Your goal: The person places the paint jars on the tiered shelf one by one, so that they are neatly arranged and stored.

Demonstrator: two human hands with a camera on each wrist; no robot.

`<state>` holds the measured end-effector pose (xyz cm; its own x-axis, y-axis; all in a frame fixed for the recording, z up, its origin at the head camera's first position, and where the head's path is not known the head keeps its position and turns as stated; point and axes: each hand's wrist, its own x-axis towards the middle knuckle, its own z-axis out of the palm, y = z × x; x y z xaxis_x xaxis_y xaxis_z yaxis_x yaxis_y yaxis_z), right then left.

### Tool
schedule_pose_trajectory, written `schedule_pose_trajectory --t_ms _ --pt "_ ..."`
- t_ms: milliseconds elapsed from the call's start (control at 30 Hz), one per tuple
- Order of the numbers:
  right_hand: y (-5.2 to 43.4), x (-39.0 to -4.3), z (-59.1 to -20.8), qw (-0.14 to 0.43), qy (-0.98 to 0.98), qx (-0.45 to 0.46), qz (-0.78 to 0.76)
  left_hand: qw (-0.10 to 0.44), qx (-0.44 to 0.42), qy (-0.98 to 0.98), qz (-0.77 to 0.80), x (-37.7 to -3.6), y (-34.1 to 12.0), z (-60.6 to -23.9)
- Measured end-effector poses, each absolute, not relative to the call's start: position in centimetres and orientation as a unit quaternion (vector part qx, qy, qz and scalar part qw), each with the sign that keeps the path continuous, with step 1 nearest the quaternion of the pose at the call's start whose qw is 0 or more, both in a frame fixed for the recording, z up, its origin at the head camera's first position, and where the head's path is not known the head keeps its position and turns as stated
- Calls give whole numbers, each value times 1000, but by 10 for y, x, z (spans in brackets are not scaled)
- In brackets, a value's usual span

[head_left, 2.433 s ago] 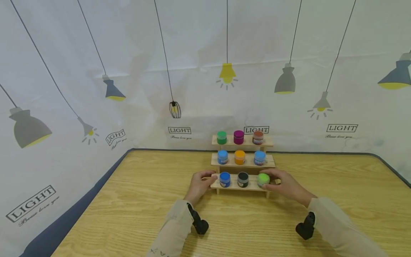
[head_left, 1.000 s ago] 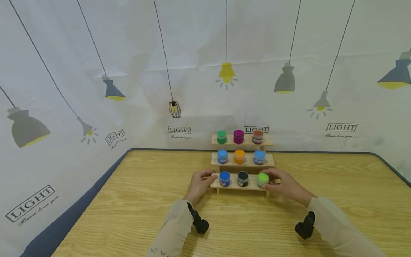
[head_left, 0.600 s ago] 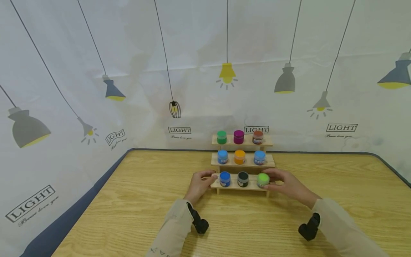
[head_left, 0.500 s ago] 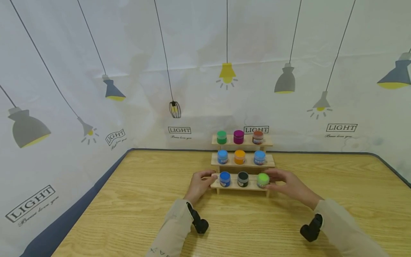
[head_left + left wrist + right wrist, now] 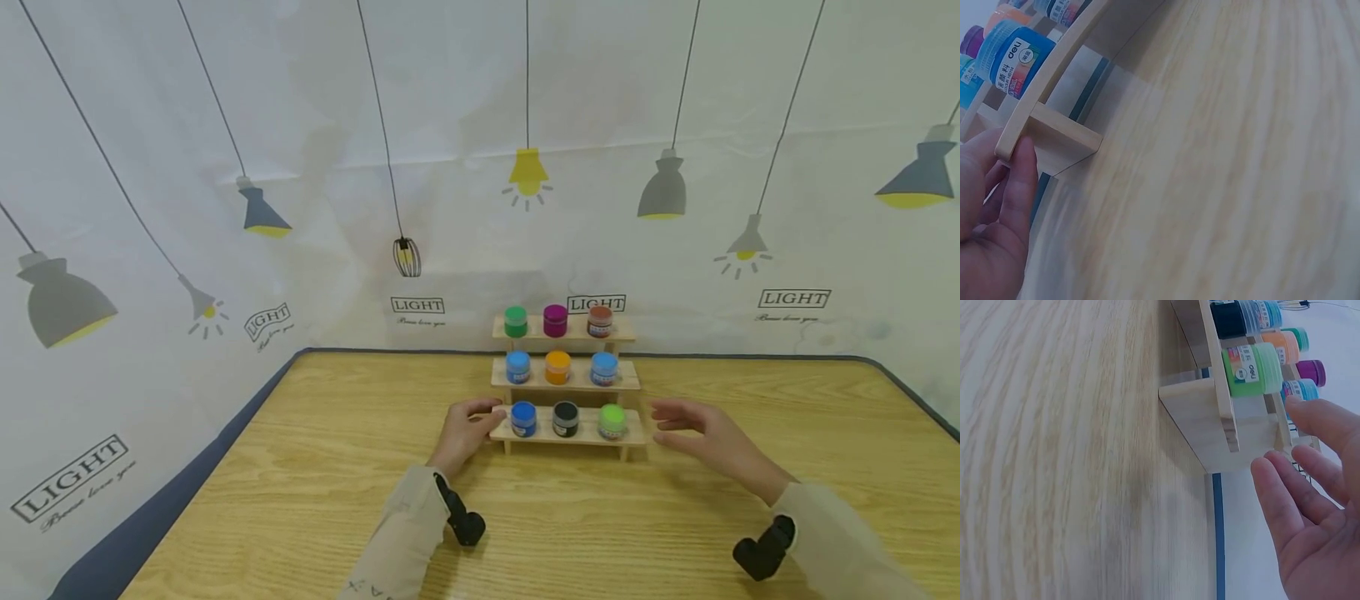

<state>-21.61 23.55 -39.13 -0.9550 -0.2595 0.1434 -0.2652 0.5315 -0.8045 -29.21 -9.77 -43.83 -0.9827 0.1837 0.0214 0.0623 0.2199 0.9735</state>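
A three-tier wooden display stand (image 5: pixel 588 433) bears small paint jars on each step. My left hand (image 5: pixel 462 433) pinches the left end of its lowest shelf, thumb above and fingers under the board in the left wrist view. Nearest to that hand is a dark blue paint jar (image 5: pixel 523 419). A black paint jar (image 5: pixel 566 419) stands in the middle of the same shelf, and a light green paint jar (image 5: pixel 612 422) at its right. My right hand (image 5: pixel 708 437) is apart from the stand, just right of it, holding nothing, with thumb and fingers spread in the right wrist view.
On the middle shelf are two light blue jars, one at the left (image 5: pixel 517 367), and an orange jar (image 5: pixel 557 367). Green (image 5: pixel 515 322), purple (image 5: pixel 555 321) and brown-red (image 5: pixel 600 322) jars line the top. A lamp-print backdrop (image 5: pixel 337 250) rises behind the wooden table (image 5: pixel 300 517).
My right hand has let go of the light green jar and drawn away to the right. The jar stays on the lowest shelf. My left hand keeps its hold on the stand.
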Motion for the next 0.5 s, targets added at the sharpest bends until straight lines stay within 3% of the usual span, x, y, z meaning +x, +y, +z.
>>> schedule_pose_trajectory --t_ms 500 --pt "256 -206 -393 62 -871 153 463 43 72 793 604 -291 -101 -434"
